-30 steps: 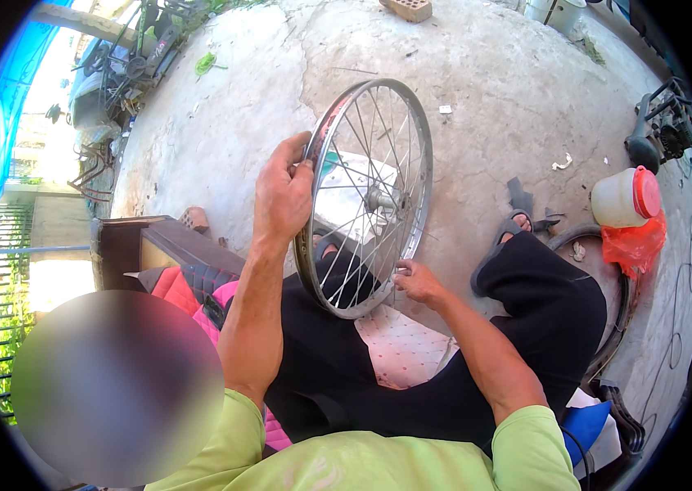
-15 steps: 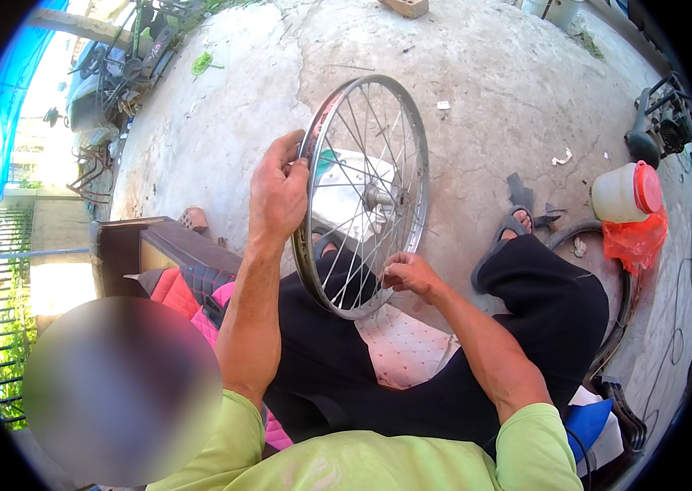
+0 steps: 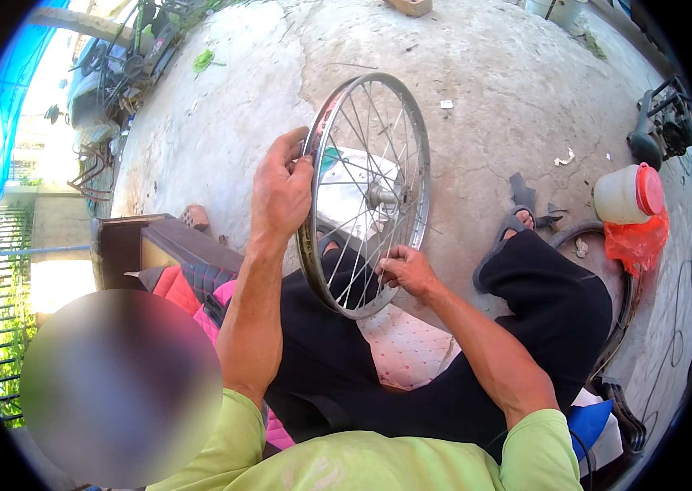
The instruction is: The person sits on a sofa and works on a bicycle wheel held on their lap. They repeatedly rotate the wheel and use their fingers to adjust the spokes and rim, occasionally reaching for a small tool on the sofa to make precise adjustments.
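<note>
A bare bicycle wheel (image 3: 425, 168) without a tyre stands tilted above my lap, its hub (image 3: 380, 197) and thin spokes facing right. My left hand (image 3: 279, 192) is closed around the left side of the rim, thumb on the near face. Low on the wheel's right, my right hand (image 3: 411, 272) pinches at a spoke with thumb and forefinger; the fingertips partly hide the spot. Behind the spokes, a white sheet or bag (image 3: 346, 200) with a green patch lies on the ground.
A pink patterned cloth (image 3: 401, 348) lies between my legs. To the right are a white tub with a red lid (image 3: 628, 195), a red plastic bag (image 3: 639, 244) and a black tyre (image 3: 626, 315). A brown wooden box (image 3: 190, 245) and quilted red padding (image 3: 170, 286) sit left.
My right hand has shifted slightly up and to the left along the spokes. My left hand keeps its hold on the rim, and the wheel has barely moved.
</note>
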`<action>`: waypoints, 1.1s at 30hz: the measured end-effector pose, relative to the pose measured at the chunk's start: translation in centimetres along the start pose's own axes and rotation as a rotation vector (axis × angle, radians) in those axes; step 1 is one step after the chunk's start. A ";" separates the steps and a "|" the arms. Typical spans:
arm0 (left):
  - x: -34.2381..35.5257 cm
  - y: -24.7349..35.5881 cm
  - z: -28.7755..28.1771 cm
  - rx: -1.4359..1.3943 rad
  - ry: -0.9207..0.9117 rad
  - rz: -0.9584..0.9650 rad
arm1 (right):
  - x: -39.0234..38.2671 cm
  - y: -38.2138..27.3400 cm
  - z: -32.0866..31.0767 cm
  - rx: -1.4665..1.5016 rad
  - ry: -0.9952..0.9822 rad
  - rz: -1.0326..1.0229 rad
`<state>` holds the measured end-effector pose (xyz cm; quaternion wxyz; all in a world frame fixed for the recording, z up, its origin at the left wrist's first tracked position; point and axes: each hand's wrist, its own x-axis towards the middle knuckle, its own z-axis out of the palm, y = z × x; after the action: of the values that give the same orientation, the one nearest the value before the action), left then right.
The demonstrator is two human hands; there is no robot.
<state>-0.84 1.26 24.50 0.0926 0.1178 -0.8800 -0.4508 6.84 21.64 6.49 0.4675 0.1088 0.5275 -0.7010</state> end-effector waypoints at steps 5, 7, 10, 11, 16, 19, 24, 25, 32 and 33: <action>-0.1 0.2 -0.1 -0.007 -0.019 -0.022 | -0.7 -0.5 0.8 0.080 0.076 -0.010; -0.1 0.7 -0.3 -0.009 -0.052 -0.058 | -0.8 -0.7 1.1 0.102 0.106 -0.024; 0.1 -0.3 -0.2 0.021 0.004 0.009 | -1.3 -1.0 1.8 0.129 0.148 -0.070; 0.1 -0.3 -0.2 0.015 0.003 0.004 | -1.3 -0.9 1.9 0.138 0.160 -0.088; 0.0 0.7 -0.3 -0.015 -0.044 -0.063 | -2.0 -1.9 2.8 0.105 0.213 -0.185; 0.0 1.0 -0.3 -0.022 -0.053 -0.071 | -2.1 -2.7 2.9 0.148 0.179 -0.206; 0.1 0.1 -0.2 0.016 -0.006 -0.007 | -2.0 -2.7 2.8 0.148 0.156 -0.187; 0.1 0.1 -0.2 0.015 -0.006 -0.008 | -1.8 -2.2 2.6 0.111 0.167 -0.186; 0.6 -0.3 -0.3 0.004 0.000 -0.018 | -0.6 1.0 1.0 -0.089 0.256 -0.158; 0.7 -0.4 -0.2 0.004 0.000 -0.013 | -0.4 1.5 0.7 -0.105 0.275 -0.159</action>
<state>-1.36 0.68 24.39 0.0893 0.1238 -0.8800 -0.4498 8.40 21.22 6.09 0.3389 0.1371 0.6293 -0.6858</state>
